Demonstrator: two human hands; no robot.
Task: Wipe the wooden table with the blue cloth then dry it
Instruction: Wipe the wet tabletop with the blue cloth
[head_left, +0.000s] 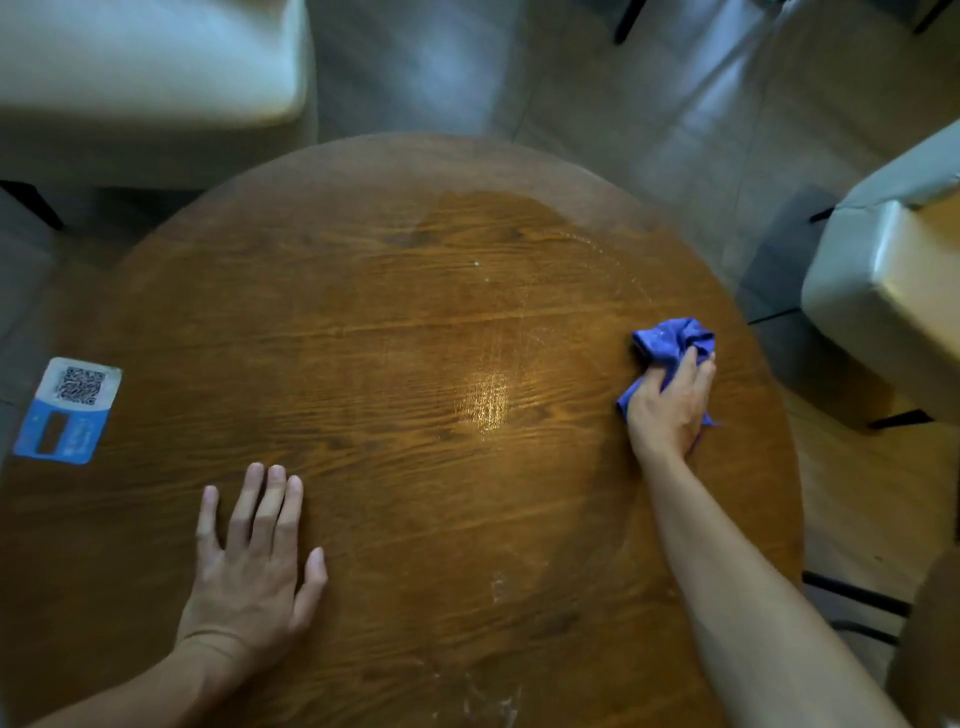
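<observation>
Right hand (667, 405) clamps crumpled blue cloth (670, 340) on round wooden table (389, 322), right of frame; left hand (249, 566) flat, fingers spread, below a blue-and-white QR card (67, 410) at left edge.

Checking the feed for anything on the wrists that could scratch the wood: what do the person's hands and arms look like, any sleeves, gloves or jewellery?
Both arms are bare as far as the frame shows: no sleeves and no gloves. The left hand and right hand show no rings, watch or bracelet. The left wrist has only a faint crease line. No markings or cables are visible.
</observation>
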